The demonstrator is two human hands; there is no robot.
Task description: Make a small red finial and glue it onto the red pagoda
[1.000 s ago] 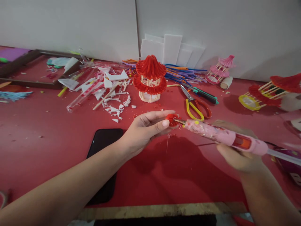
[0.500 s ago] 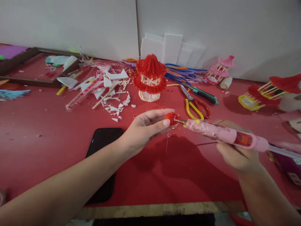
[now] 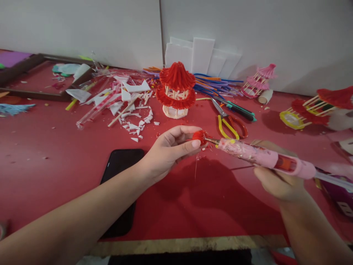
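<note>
Between thumb and fingers my left hand point(image 3: 175, 149) pinches a small fuzzy red piece point(image 3: 199, 136), which looks like pipe cleaner. My right hand point(image 3: 278, 180) is wrapped round a pink hot glue gun point(image 3: 248, 152), with a clear glue stick point(image 3: 335, 180) out of its back end. The gun's metal nozzle meets the right side of the red piece. A thin glue thread hangs below the piece. Behind my hands stands a small pavilion point(image 3: 176, 90) of light sticks with two fuzzy red roof tiers.
Scissors point(image 3: 228, 121) and a black-and-green cutter point(image 3: 239, 110) lie behind the glue gun. White foam scraps point(image 3: 135, 125) and plastic wrap spread at left. A black phone point(image 3: 121, 184) lies partly under my left forearm. More pavilions point(image 3: 295, 117) stand or lie at right.
The red piece has turned a little in my left fingers, and its underside now shows less. The glue gun stays at its right side, almost unmoved.
</note>
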